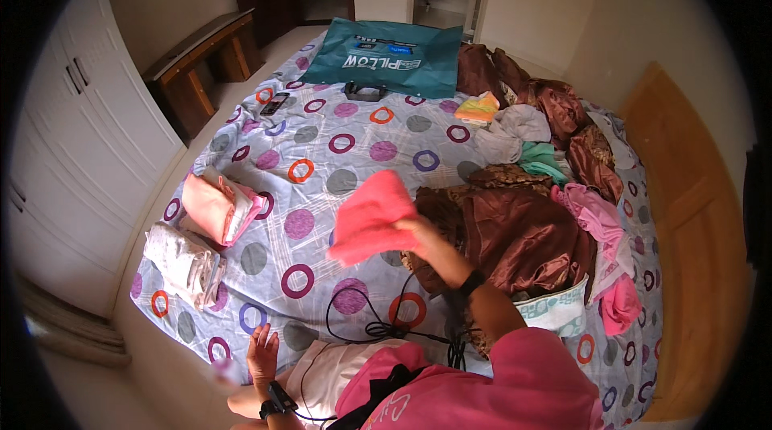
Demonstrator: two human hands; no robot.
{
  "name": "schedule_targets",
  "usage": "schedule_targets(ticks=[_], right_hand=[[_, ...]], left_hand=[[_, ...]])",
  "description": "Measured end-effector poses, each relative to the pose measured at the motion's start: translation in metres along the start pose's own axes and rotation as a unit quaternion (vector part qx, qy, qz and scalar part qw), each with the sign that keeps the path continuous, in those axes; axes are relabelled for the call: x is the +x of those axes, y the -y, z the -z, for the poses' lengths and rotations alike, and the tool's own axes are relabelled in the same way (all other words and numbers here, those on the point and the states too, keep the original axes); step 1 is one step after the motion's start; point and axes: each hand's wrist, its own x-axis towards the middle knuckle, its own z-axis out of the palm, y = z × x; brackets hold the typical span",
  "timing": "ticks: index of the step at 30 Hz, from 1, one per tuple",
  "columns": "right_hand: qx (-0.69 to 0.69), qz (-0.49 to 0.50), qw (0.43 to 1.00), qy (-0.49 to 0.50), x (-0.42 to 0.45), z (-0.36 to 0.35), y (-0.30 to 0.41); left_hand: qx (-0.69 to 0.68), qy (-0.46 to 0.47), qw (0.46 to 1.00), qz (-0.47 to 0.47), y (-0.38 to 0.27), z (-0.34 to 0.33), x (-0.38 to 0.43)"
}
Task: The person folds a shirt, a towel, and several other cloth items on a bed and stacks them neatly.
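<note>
My right hand (415,234) grips a pink-red cloth (374,216) by its right side and holds it over the middle of the bed. Near the bed's front edge, beside my lap, my left hand (263,353) is raised with its fingers up and nothing in it. Folded peach, white and pink clothes (211,207) lie in a stack at the left. Just below them sits a folded stack of pale patterned clothes (186,264). To the right of the held cloth, a heap of shiny brown fabric (518,237) covers part of the bed.
Crumpled grey (522,128), green (540,159) and pink clothes (594,213) lie along the right side. A teal pillow bag (392,59), a phone (275,104) and a dark case (363,91) are at the far end. Black cables (386,329) lie before me. Left stands a white wardrobe (90,128).
</note>
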Motion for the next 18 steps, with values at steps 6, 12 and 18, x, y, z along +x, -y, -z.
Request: schedule_targets(ticks=[6, 12, 18], right_hand=[[0.007, 0.071, 0.997, -0.010, 0.008, 0.008, 0.079], [0.024, 0.064, 0.992, -0.104, 0.133, 0.088, 0.145], [-0.268, 0.249, 0.931, -0.009, 0.184, 0.099, 0.133]], left_hand=[[0.011, -0.054, 0.998, -0.031, -0.008, 0.006, -0.020], [0.002, -0.081, 0.996, -0.025, 0.000, -0.004, -0.018], [0.037, -0.135, 0.990, -0.034, -0.002, -0.007, -0.025]])
